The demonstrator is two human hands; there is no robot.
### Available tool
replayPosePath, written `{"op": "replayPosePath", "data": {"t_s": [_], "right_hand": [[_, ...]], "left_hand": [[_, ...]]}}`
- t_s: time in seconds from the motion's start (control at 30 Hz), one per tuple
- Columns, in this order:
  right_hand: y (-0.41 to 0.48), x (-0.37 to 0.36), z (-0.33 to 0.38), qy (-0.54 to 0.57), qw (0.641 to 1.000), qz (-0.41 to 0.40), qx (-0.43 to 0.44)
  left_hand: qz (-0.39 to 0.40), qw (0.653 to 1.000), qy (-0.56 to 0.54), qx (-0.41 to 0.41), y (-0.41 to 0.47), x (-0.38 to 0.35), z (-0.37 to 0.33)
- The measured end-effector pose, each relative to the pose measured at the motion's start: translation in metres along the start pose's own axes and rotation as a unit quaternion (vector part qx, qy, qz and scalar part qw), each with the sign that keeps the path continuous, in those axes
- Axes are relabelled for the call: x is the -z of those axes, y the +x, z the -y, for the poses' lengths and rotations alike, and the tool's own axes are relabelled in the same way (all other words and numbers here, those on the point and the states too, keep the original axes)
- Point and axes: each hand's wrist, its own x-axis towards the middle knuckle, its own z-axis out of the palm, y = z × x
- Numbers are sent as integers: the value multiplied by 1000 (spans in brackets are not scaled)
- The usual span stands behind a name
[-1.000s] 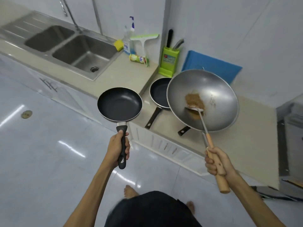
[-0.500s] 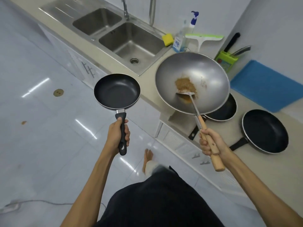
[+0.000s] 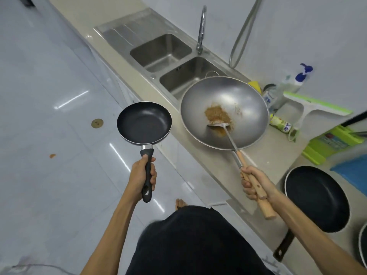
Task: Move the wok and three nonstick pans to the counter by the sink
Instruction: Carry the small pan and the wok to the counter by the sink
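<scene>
My left hand (image 3: 142, 176) grips the black handle of a small nonstick pan (image 3: 144, 123), held level over the floor just in front of the counter. My right hand (image 3: 254, 183) is closed around the wooden handle of the steel wok (image 3: 224, 113), which hovers over the counter (image 3: 264, 157) right of the sink (image 3: 178, 62). Brown food residue and a metal spatula (image 3: 220, 128) lie inside the wok. A larger nonstick pan (image 3: 316, 198) rests on the lower counter at the right. The rim of a third pan (image 3: 363, 245) shows at the right edge.
A dish soap bottle (image 3: 286, 86), yellow sponge (image 3: 254, 84), white-and-green squeegee (image 3: 309, 108), small green bottle (image 3: 281, 125) and green knife block (image 3: 331, 143) crowd the wall side of the counter. A blue mat (image 3: 353, 173) lies at the right. The tap (image 3: 201, 28) stands behind the sink.
I have turned and stepped left toward the sink. Both the small pan and the wok have travelled with my hands; the wok now hangs beside the sink basin, and the other pans have dropped to the lower right.
</scene>
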Motion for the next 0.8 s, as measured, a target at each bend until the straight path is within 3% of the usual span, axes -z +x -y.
{"op": "replayPosePath", "data": {"t_s": [0.43, 0.8], "right_hand": [[142, -150, 157, -43, 999, 31, -12], [255, -385, 303, -2, 998, 56, -5]], "left_hand": [[-43, 998, -39, 2, 169, 69, -134], [-41, 999, -16, 12, 332, 223, -304]]}}
